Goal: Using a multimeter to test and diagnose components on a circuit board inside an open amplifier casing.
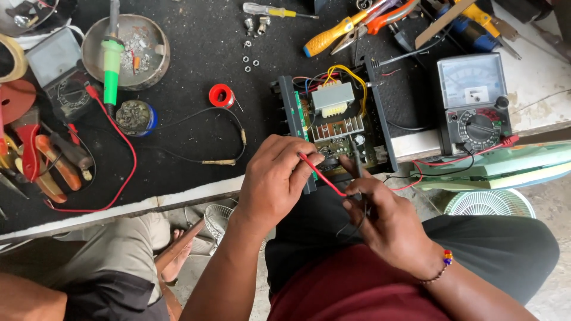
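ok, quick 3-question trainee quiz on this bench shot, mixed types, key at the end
1. True or false: the left hand holds the red probe.
2. What does the right hand hold? A) black probe B) yellow screwdriver C) green soldering iron
3. Which side of the open circuit board does the analog multimeter lie on in the picture?

Key: 1 true; 2 A; 3 the right side.
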